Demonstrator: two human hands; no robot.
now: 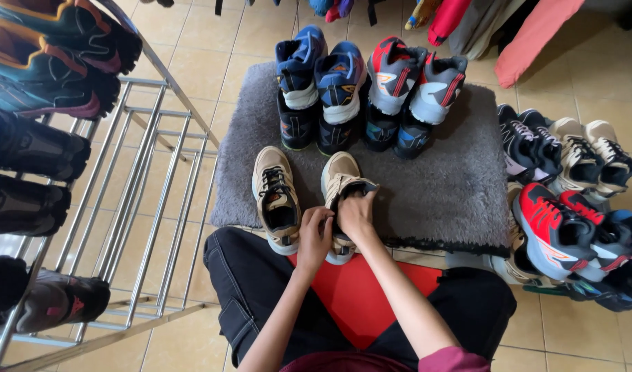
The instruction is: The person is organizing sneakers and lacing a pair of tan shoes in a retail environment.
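Note:
A pair of tan sneakers stands on a grey shaggy mat (454,172). The left tan sneaker (276,196) lies untouched, laces up. Both my hands are on the right tan sneaker (338,176). My left hand (316,234) grips its near side by the opening. My right hand (357,213) holds the dark tongue and collar, fingers curled into the opening. The heel of that shoe is hidden under my hands.
Two stacked pairs of blue and red-grey sneakers (368,89) stand at the mat's far edge. More sneakers (571,200) pile on the tiled floor at right. A metal shoe rack (144,200) holding dark shoes stands left. Clothes hang above.

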